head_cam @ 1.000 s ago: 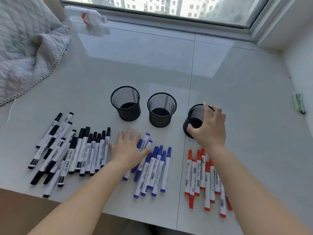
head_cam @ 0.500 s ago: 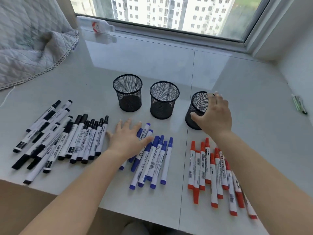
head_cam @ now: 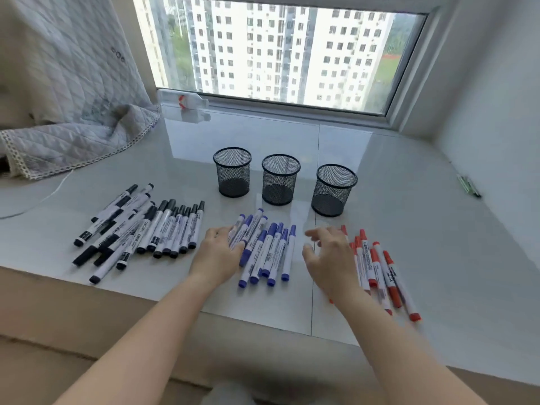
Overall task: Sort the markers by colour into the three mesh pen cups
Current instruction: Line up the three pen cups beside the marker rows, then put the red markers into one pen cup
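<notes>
Left hand (head_cam: 217, 255) rests loosely spread on the blue markers (head_cam: 268, 249); right hand (head_cam: 330, 258) hovers relaxed, holding nothing, beside the red markers (head_cam: 380, 267).

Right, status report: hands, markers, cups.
Left hand on blue markers, right hand open, empty. Three mesh cups empty, upright. Nothing blocking.

Views: one only, a wide-angle camera worn on the person's head.
Facing: forward and down across the white sill (head_cam: 380, 176), toward the window (head_cam: 277, 48).
Nearness: close above both forearms, which enter from the bottom edge.
Overlap: no second view.
</notes>
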Demonstrator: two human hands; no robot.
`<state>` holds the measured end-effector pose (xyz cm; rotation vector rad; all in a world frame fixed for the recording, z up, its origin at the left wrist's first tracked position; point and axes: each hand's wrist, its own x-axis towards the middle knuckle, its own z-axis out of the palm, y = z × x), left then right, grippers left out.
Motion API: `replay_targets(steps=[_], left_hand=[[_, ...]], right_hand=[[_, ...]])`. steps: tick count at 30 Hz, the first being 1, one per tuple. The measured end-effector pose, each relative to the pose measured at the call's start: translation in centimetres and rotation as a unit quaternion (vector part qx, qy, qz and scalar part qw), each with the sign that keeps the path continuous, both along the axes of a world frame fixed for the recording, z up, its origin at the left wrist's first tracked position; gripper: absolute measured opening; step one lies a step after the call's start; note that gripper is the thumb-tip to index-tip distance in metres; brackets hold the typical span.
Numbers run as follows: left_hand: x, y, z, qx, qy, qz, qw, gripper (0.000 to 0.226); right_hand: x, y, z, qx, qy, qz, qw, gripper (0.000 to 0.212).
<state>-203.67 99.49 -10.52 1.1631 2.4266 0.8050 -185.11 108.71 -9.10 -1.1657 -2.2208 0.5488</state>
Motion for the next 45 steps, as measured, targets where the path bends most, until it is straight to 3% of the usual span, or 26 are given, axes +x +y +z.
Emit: replay_targets(steps=[6,12,16,21,28,35,45], left_hand=[[0.2,-0.3,-0.4,-0.001,0.01,0.005,1.0,0.055],[2.9,0.6,-0.1,0.088,0.151,-0.061,0.983,0.045],[6.6,3.0,0.7,0.114,0.117,-0.131,0.978,0.039],[10.6,6.2,0.7,0.069,0.061,-0.208,0.974,0.041],[14.5,8.9,-0.8,0.028,-0.046,-0.113,0.992,0.052],[15.7,9.9,-2.9,-0.003,0.033,-0.071,0.997,0.05],[15.6,10.2,-2.9,-0.006,0.035,-0.043,0.998,0.049]], right_hand=[[-1.3,-2.2,-0.8,-0.053,0.03,-0.007,0.998,0.023],[1.5,-0.5,-0.4,0.02,0.009,-0.111,0.994,0.021],[5.4,2.0,-0.4,0.009,-0.046,-0.2,0.979,0.026],[8.9,3.7,-1.3,-0.042,-0.086,-0.261,0.961,0.034],[9.7,4.5,-2.9,-0.13,-0.061,-0.277,0.95,0.05],[9.1,4.8,-3.6,-0.113,-0.165,-0.296,0.934,0.055],[9.3,5.5,-4.1,-0.091,-0.196,-0.289,0.933,0.047]])
